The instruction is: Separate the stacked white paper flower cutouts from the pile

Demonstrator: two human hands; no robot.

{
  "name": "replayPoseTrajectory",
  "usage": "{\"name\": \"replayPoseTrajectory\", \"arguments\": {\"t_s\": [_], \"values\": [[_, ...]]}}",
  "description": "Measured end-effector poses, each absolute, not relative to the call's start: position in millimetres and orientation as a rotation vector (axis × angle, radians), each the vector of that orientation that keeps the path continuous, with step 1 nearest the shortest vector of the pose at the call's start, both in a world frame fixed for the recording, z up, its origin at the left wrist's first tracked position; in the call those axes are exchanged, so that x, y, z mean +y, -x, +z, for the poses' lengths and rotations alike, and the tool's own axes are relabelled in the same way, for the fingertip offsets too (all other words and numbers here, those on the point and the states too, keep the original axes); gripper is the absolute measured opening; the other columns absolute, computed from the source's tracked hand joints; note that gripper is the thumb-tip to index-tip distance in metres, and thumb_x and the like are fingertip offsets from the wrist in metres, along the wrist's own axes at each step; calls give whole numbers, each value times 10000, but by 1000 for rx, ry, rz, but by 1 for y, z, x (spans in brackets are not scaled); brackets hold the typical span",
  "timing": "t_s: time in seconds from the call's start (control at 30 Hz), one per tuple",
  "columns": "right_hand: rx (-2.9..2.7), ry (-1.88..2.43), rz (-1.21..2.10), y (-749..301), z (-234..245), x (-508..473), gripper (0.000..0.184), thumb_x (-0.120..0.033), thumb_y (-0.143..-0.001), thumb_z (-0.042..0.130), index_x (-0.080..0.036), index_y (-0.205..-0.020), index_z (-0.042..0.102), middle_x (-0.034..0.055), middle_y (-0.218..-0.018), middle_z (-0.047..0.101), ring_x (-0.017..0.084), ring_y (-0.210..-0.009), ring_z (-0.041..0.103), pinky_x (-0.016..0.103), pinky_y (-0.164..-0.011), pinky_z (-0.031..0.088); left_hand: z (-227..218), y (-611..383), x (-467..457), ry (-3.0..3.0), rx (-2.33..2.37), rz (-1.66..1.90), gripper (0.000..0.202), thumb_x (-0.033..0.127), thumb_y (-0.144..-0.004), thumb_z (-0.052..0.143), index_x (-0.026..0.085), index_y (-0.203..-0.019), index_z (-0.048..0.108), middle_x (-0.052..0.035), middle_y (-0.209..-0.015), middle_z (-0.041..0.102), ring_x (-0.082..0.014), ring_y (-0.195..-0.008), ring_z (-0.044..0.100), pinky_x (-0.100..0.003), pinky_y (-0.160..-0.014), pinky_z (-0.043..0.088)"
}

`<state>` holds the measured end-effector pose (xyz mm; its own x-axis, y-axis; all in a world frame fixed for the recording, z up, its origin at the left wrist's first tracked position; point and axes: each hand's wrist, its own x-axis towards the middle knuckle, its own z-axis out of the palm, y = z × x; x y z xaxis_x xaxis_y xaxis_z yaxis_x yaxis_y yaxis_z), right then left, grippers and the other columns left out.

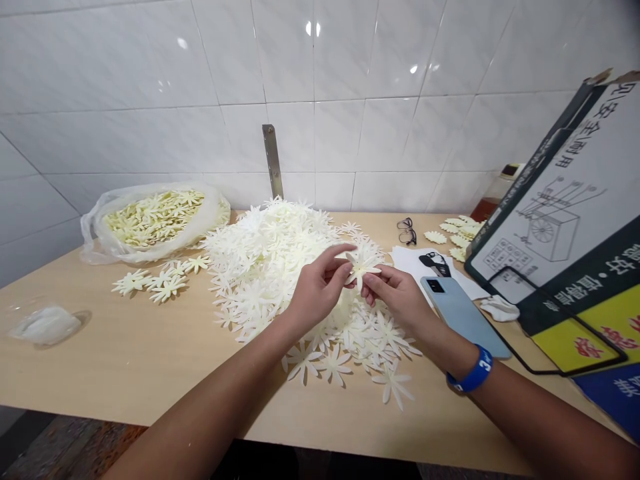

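Bare forearms (200, 407) reach in from the bottom of the view over a pale wooden table (100, 373), with a blue wristband (470, 370) on the right wrist. Loose cream flower cut-outs (333, 365) lie spread just beyond the wrists, at the foot of a deep heap of the same many-petalled shapes (265, 267). Above the heap's near edge, both hands meet on a single flower cut-out (361, 267). The left hand (320, 287) pinches it from one side in a narrow grip of thumb and fingers, while the right hand (395, 297) closes on it from the other, its fingertips (369, 288) tucked beneath the petals. The step in hand looks like holding up and handling this one piece, apart from the heap, though the exact finger placing is partly hidden. With both hands on it, the next move calls for one pinch to ease or shift first. Right of the hands, a pale blue smartphone (463, 317) lies on a sheet of white paper (425, 267), near a crumpled white tissue (500, 308). Farther off are black-framed glasses (406, 231), a smaller group of cut-outs (457, 233) and a printed cardboard panel showing a cart (555, 207). To the left, a plastic bag (155, 220) holds yellower flower shapes, and a white tiled wall (350, 67) closes the view.
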<state>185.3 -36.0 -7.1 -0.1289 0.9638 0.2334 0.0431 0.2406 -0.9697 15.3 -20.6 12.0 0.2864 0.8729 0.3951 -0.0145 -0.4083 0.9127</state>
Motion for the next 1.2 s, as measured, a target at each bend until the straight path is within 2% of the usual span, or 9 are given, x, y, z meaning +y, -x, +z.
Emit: {"name": "replayPoseTrajectory", "arguments": {"t_s": [0.1,0.23,0.4,0.57,0.63,0.8,0.93,1.03,1.2], "values": [[-1433,990,1120,-187,-8,-35,343,-488,-839,661,-168,-725,613,11,-649,592,117,-556,528,253,-528,440,12,-14,-18,-1858,805,1207,183,294,-845,621,210,-967,728,-60,-990,699,-151,-821,663,-249,-726,540],[-1447,993,1152,-187,-9,-35,340,-489,-830,674,-169,-734,615,3,-636,583,113,-540,522,247,-505,426,10,-16,-15,-1831,831,1165,128,281,-824,644,194,-826,737,-65,-925,693,-158,-829,638,-238,-680,522],[-1488,1012,1102,-186,-4,-36,393,-530,-810,676,-171,-677,587,11,-631,592,114,-529,524,259,-518,443,13,-13,-10,-1432,896,1265,170,336,-805,661,168,-825,682,-84,-1170,655,-169,-910,642,-287,-765,552],[-1478,1050,1056,-187,-4,-36,404,-536,-811,672,-174,-661,576,19,-620,595,121,-537,528,261,-518,444,21,-9,-11,-1646,801,1277,128,310,-811,664,186,-831,689,-98,-1211,630,-230,-1190,550,-278,-839,527],[-1477,1071,1027,-188,-6,-35,399,-526,-823,665,-174,-659,574,17,-614,589,121,-539,525,257,-509,431,23,-9,-15,-1723,762,1236,135,318,-801,682,196,-858,694,-101,-1260,602,-238,-1231,523,-283,-853,527],[-1521,1090,969,-189,-8,-35,414,-547,-829,647,-179,-656,573,14,-601,560,125,-537,506,253,-485,410,24,-11,-22,-1824,822,1338,237,312,-777,715,224,-984,639,-90,-1292,564,-221,-1190,541,-297,-882,523],[-1552,1097,945,-188,-7,-36,422,-559,-814,659,-183,-648,562,8,-581,536,125,-531,489,249,-467,387,20,-13,-21,-1940,836,1298,106,300,-805,684,214,-869,689,-90,-1276,551,-216,-1154,554,-281,-861,519],[-1556,1108,951,-186,-6,-38,406,-538,-817,665,-182,-650,563,0,-569,524,119,-520,472,245,-460,373,15,-14,-18,-1889,847,1262,116,297,-823,657,200,-787,709,-94,-1222,570,-213,-1119,564,-274,-829,524],[-1552,1111,953,-186,-2,-39,388,-527,-821,652,-184,-657,579,7,-588,555,127,-531,497,256,-486,413,14,-9,-6,-1499,918,1409,163,343,-829,629,181,-821,641,-73,-1082,624,-178,-1016,588,-256,-783,529]]}}
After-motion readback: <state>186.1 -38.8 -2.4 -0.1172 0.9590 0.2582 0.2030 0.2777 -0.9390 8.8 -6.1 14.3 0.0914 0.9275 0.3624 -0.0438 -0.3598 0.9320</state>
